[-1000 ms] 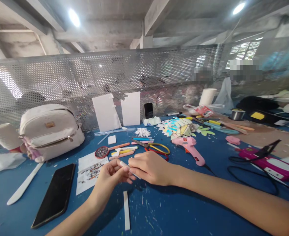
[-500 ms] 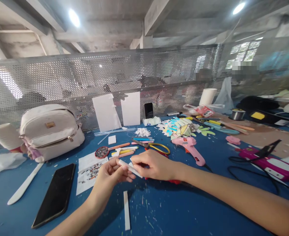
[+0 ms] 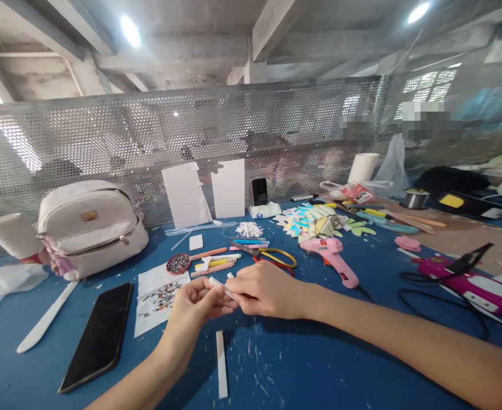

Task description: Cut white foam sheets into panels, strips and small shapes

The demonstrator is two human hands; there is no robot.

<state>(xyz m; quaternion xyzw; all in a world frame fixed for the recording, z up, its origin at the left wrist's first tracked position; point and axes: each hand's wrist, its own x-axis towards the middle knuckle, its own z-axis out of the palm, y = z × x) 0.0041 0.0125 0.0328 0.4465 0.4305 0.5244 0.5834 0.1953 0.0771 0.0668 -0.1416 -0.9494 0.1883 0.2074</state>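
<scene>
Between my two hands, above the blue table, is a narrow white strip (image 3: 217, 283) that looks like foam or card. My left hand (image 3: 200, 297) pinches its left end between thumb and fingers. The fingers of my right hand (image 3: 262, 289) are closed on the strip's other end, which they mostly hide. A small white bit (image 3: 230, 275) shows just above the right fingertips. Below the hands a second white strip (image 3: 221, 364) lies flat on the table. Yellow-and-red-handled scissors (image 3: 278, 256) lie just beyond my right hand.
A pink glue gun (image 3: 334, 259) lies to the right, before a heap of coloured pieces (image 3: 314, 219). Left are a black phone (image 3: 99, 336), a paper with dark bits (image 3: 146, 319), a white knife-shaped tool (image 3: 48, 319) and a backpack (image 3: 90, 228). A magenta device (image 3: 468, 285) trails cables at far right.
My right hand has turned slightly and covers more of the strip's right end. Both hands still hold it. The whole view has shifted a little.
</scene>
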